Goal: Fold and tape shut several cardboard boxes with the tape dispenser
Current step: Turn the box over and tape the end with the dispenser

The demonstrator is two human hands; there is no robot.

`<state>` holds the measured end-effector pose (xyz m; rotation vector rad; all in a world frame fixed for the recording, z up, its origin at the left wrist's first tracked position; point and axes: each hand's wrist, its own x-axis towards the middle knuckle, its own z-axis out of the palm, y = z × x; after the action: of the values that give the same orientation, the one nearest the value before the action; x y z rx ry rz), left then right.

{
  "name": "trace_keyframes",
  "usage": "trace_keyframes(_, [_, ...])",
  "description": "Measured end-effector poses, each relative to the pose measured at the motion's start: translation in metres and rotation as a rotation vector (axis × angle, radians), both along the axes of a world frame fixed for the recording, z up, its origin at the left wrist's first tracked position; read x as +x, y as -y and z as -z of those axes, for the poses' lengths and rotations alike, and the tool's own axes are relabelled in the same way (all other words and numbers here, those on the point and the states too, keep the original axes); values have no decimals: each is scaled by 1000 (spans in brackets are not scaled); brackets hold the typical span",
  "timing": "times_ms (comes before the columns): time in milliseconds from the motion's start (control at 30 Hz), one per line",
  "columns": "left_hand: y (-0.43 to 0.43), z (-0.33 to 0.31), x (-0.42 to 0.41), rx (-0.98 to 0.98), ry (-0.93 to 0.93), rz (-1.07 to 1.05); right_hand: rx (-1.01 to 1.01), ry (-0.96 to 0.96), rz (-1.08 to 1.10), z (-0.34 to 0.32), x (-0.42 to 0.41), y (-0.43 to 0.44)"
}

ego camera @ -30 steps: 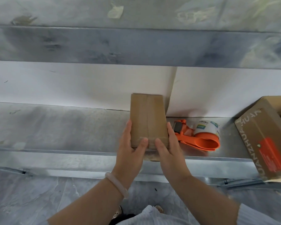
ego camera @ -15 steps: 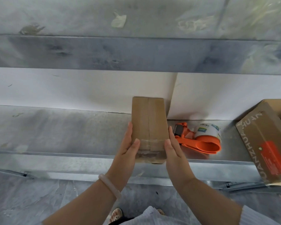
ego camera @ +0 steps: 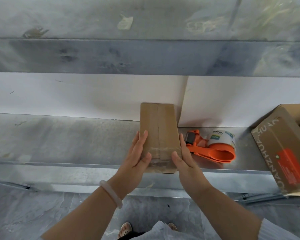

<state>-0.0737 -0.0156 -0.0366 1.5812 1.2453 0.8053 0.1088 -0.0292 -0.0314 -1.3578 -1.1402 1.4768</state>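
- Cardboard box (ego camera: 158,129): shown closed on the metal ledge (ego camera: 59,141), its far end against the white wall panel and its near end overhanging the ledge's front edge. The top seam (ego camera: 157,122) is seen running away from the viewer.
- Left hand (ego camera: 137,158) and right hand (ego camera: 185,160): laid flat against the box's two long sides, with straight fingers (ego camera: 142,137) held together and one thumb resting on the top face at each side. Nothing is gripped; the box is only steadied between the palms.
- Change: a second ago the two thumbs were pressed close together over the near end of the seam. They are now drawn apart toward the corners, and the strip of clear tape (ego camera: 161,150) across that end is uncovered.
- Meaning: the tape is judged to have been smoothed down, so this box is probably sealed at this end and ready to be set aside.
- Tape dispenser (ego camera: 213,148): left lying on the ledge just beside the right hand, untouched.
- Larger box (ego camera: 284,149): seen open at the right edge, well apart.
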Motion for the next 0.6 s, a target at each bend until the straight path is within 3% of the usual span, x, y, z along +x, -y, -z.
trace_keyframes(133, [1, -2, 14, -69, 186, -152, -14, -18, 79, 0, -4, -5])
trace_keyframes(333, [3, 9, 18, -15, 198, -197, 19, 23, 97, 0, -8, -2])
trace_keyframes(467, [4, 0, 12, 20, 69, -203, -18, 18, 77, -9, 1, -4])
trace_keyframes(600, [14, -2, -2, 216, -87, -222, -10, 35, 120, -16, 24, -16])
